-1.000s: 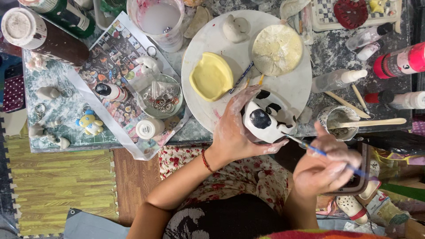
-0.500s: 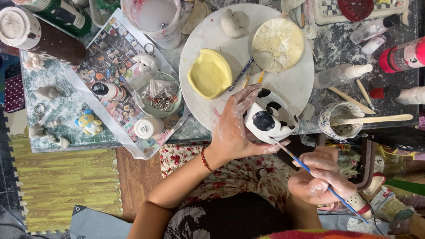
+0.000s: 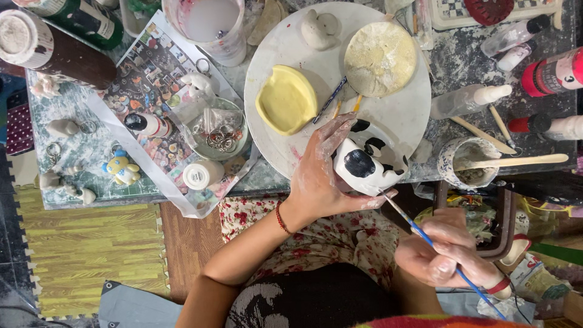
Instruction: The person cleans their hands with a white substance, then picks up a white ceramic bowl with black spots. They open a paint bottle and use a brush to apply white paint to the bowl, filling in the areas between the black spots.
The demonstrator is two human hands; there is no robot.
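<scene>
My left hand (image 3: 322,173), smeared with white, grips a small white figurine with black patches (image 3: 370,161) at the near edge of a round white board (image 3: 401,115). My right hand (image 3: 446,252) holds a thin blue-handled paintbrush (image 3: 425,237) whose tip touches the underside of the figurine. On the board lie a yellow mould (image 3: 285,100), a pale round disc (image 3: 379,59), a small white clay figure (image 3: 319,29) and two more brushes (image 3: 331,100).
Bottles (image 3: 54,51) stand at the left, a cup of milky water (image 3: 209,24) at the top, a glass bowl of key rings (image 3: 218,130), small figurines (image 3: 121,169), a cup with a wooden stick (image 3: 470,163), and red and white paint bottles (image 3: 549,73) at the right.
My right hand has shifted down and right, then the brush tip came back up against the figurine. My left hand stays clasped on the figurine.
</scene>
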